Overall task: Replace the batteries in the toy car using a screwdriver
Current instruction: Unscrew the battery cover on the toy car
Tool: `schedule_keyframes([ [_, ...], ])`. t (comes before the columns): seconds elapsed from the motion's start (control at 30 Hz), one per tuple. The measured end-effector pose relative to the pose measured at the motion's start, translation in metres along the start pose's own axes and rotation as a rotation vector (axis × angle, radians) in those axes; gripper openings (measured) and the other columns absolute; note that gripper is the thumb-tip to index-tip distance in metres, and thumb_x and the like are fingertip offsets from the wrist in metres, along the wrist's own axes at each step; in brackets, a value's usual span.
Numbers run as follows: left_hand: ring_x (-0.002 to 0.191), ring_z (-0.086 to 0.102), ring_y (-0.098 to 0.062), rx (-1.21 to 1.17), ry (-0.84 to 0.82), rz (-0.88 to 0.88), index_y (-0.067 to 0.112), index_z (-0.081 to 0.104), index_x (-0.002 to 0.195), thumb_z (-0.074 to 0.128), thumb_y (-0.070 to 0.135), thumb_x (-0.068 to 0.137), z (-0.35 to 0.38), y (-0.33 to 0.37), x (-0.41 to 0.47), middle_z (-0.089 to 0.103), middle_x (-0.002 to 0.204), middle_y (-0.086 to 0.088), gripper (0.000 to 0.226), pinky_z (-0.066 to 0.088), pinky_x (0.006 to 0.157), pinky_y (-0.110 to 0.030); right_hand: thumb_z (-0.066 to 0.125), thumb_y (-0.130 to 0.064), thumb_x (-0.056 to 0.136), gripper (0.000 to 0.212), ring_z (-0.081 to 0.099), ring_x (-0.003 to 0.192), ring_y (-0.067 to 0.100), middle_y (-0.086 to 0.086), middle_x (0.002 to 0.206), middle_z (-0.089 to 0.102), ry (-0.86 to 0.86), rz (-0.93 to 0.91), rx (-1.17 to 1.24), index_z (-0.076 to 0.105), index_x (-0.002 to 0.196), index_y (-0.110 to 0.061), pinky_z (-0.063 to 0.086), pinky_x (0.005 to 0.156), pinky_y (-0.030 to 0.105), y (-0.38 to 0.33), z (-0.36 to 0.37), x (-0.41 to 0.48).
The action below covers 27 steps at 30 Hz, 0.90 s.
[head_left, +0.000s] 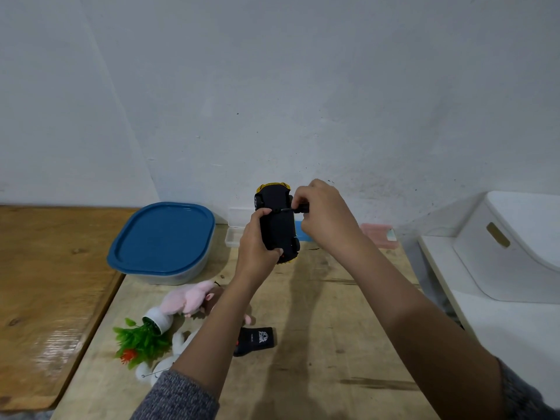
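Head view: a person holds the toy car [278,225] above the far middle of the wooden table [333,328], just in front of the pale wall [272,86]. The car's black underside faces the camera, and yellow bodywork shows at its top and bottom ends.

The left hand [254,247] grips the car from the left. Its fingers are curled round the lower part of the body and the thumb lies across the underside.

The right hand [324,216] is at the car's upper right edge, with its fingers bunched together and pinching the black handle of a small screwdriver [300,207]. The thin shaft points left, and its tip meets the underside just beside the left thumb. Whether the tip sits in a screw is too small to tell.

On the table to the left stands a container with a blue lid [162,237]. A small clear box [235,234] lies against the wall behind the left hand. A pink box [378,234] sits at the far right of the table.

Nearer, below the left forearm, lie a pink plush toy [191,297], a tipped white pot with a green artificial plant [142,338] and a black remote control [256,339]. A white bin [515,247] stands on a shelf at the right.
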<state>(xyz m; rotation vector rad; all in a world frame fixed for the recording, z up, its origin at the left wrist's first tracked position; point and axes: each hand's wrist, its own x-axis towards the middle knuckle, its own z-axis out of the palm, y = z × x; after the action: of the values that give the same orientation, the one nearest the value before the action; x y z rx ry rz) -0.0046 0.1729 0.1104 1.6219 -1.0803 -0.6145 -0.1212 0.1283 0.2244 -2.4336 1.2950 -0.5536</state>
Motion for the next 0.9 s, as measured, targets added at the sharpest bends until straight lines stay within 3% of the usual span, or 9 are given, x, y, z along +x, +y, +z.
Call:
schedule_keyframes([
  [0.13, 0.102, 0.053, -0.019, 0.014, 0.011, -0.001, 0.025, 0.038, 0.128, 0.066, -0.012, 0.065, 0.0005, 0.0028, 0.0010, 0.044, 0.114, 0.005, 0.078, 0.056, 0.076, -0.037, 0.051, 0.013, 0.074, 0.029, 0.046, 0.098, 0.023, 0.004, 0.102, 0.052, -0.014, -0.019, -0.046, 0.065, 0.081, -0.011, 0.048, 0.071, 0.035, 0.0004, -0.0012, -0.0014],
  [0.23, 0.100, 0.052, -0.016, 0.014, 0.008, -0.004, 0.023, 0.037, 0.129, 0.067, -0.012, 0.066, 0.0001, 0.0037, 0.0010, 0.044, 0.114, 0.006, 0.078, 0.056, 0.076, -0.034, 0.048, 0.013, 0.071, 0.027, 0.052, 0.089, 0.025, 0.004, 0.099, 0.047, -0.045, -0.044, -0.037, 0.053, 0.075, -0.014, 0.038, 0.059, 0.025, 0.0028, -0.0005, -0.0041],
  [0.3, 0.098, 0.051, -0.014, 0.005, 0.008, -0.008, 0.022, 0.038, 0.129, 0.066, -0.013, 0.066, 0.0002, 0.0042, 0.0003, 0.044, 0.112, 0.006, 0.077, 0.055, 0.074, -0.031, 0.048, 0.007, 0.076, 0.021, 0.054, 0.083, 0.027, 0.004, 0.100, 0.045, -0.065, -0.072, -0.032, 0.047, 0.080, -0.014, 0.034, 0.054, 0.024, 0.0025, 0.0012, -0.0052],
  [0.4, 0.092, 0.049, -0.005, 0.002, 0.013, -0.016, 0.021, 0.039, 0.129, 0.065, -0.013, 0.067, 0.0008, 0.0043, -0.0015, 0.043, 0.109, 0.008, 0.075, 0.051, 0.069, -0.023, 0.045, -0.015, 0.093, 0.006, 0.054, 0.080, 0.030, 0.007, 0.099, 0.047, -0.054, -0.085, -0.056, 0.043, 0.098, -0.012, 0.039, 0.062, 0.032, -0.0010, 0.0034, -0.0061],
  [0.5, 0.093, 0.046, -0.005, 0.012, 0.023, -0.022, 0.021, 0.039, 0.129, 0.065, -0.013, 0.068, 0.0006, 0.0038, -0.0028, 0.042, 0.110, 0.007, 0.074, 0.048, 0.070, -0.020, 0.039, -0.030, 0.099, 0.026, 0.055, 0.078, 0.030, 0.009, 0.091, 0.044, -0.108, 0.054, -0.107, 0.042, 0.109, -0.006, 0.041, 0.060, 0.034, -0.0021, 0.0011, -0.0033],
  [0.67, 0.091, 0.046, -0.003, 0.017, 0.009, -0.024, 0.021, 0.038, 0.129, 0.065, -0.013, 0.068, 0.0012, 0.0041, -0.0033, 0.042, 0.112, 0.007, 0.075, 0.044, 0.064, -0.012, 0.052, -0.015, 0.093, 0.011, 0.066, 0.077, 0.030, 0.009, 0.092, 0.048, -0.107, 0.108, 0.015, 0.053, 0.099, -0.005, 0.051, 0.061, 0.032, -0.0021, 0.0002, -0.0040],
  [0.8, 0.101, 0.048, -0.013, 0.011, 0.017, -0.009, 0.022, 0.037, 0.129, 0.065, -0.013, 0.068, 0.0014, 0.0030, -0.0018, 0.043, 0.113, 0.007, 0.076, 0.048, 0.070, -0.018, 0.054, 0.003, 0.080, 0.024, 0.054, 0.088, 0.026, 0.005, 0.094, 0.047, -0.109, 0.064, -0.051, 0.053, 0.100, -0.010, 0.044, 0.068, 0.033, 0.0031, -0.0018, -0.0065],
  [0.9, 0.104, 0.054, -0.021, 0.002, 0.017, -0.005, 0.025, 0.037, 0.128, 0.066, -0.012, 0.067, 0.0005, 0.0013, 0.0008, 0.044, 0.115, 0.007, 0.077, 0.054, 0.075, -0.031, 0.052, -0.009, 0.090, 0.011, 0.048, 0.075, 0.023, 0.009, 0.094, 0.046, -0.147, 0.100, -0.101, 0.049, 0.100, -0.005, 0.036, 0.060, 0.029, 0.0041, -0.0007, -0.0056],
])
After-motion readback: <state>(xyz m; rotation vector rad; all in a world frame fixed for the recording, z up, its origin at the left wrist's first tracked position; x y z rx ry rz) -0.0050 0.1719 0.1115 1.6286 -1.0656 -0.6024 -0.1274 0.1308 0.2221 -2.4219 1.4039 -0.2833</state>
